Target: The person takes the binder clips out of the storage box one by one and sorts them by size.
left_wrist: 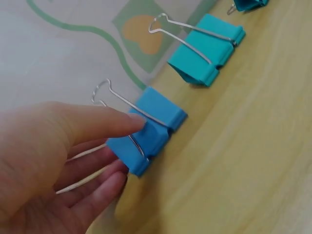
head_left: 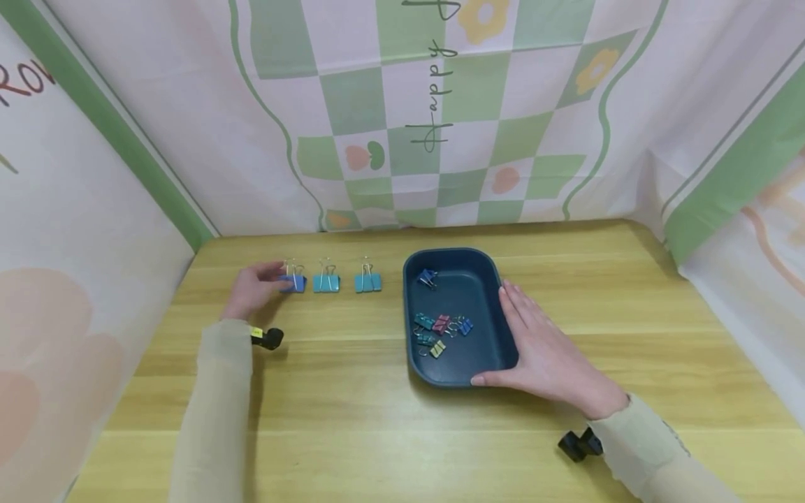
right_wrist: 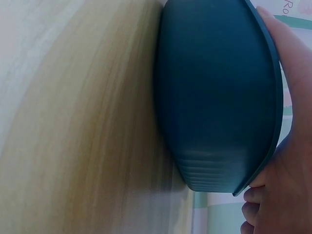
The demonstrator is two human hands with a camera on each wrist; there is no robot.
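At the left end of a row of large binder clips, my left hand (head_left: 251, 288) pinches a blue binder clip (left_wrist: 161, 113). Its thumb lies on the front face, the other fingers behind and beneath. The clip stands upright at the tabletop, wire handles up. Beside it stand a teal binder clip (head_left: 326, 283) and another teal binder clip (head_left: 367, 282). My right hand (head_left: 547, 353) rests on the dark blue tray (head_left: 407, 307), straight fingers along the right rim and thumb at the near edge. Inside lie several small binder clips (head_left: 442, 323) in mixed colours.
The wooden table (head_left: 352, 433) carries everything. A patterned cloth (head_left: 415, 105) hangs behind its far edge, with cloth panels to left and right. Near the tray's far end lies a small blue clip (head_left: 428, 278), apart from the others.
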